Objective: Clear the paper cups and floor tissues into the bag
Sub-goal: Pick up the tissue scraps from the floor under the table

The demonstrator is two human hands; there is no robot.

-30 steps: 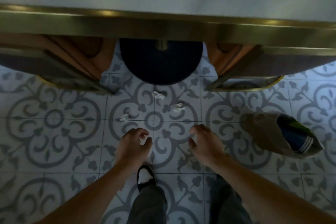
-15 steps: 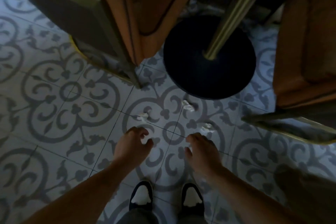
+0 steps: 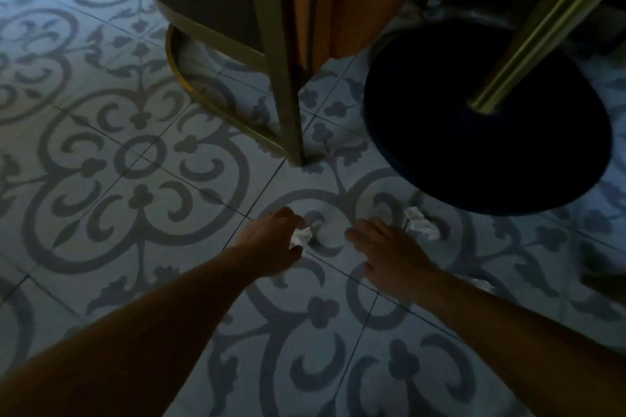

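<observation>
It is dim under the table. A crumpled white tissue (image 3: pixel 301 236) sits between the thumb and fingers of my left hand (image 3: pixel 271 245), low over the patterned tile floor (image 3: pixel 142 159). My right hand (image 3: pixel 386 252) hovers beside it with fingers stretched out and nothing in them. A second crumpled tissue (image 3: pixel 420 223) lies on the tiles just beyond my right fingertips, close to the table base. A pale scrap (image 3: pixel 482 284) shows by my right forearm. No paper cups are in view.
A round black table base (image 3: pixel 487 132) with a brass pole (image 3: pixel 542 20) stands at the right. A chair's gold frame leg (image 3: pixel 288 105) meets the floor just beyond my left hand. A dark shape (image 3: pixel 603 272) at the right edge may be the bag.
My view has dropped lower and nearer the floor, and shifted left. Both hands reached forward to the tissues; the left one now has a tissue between thumb and fingers.
</observation>
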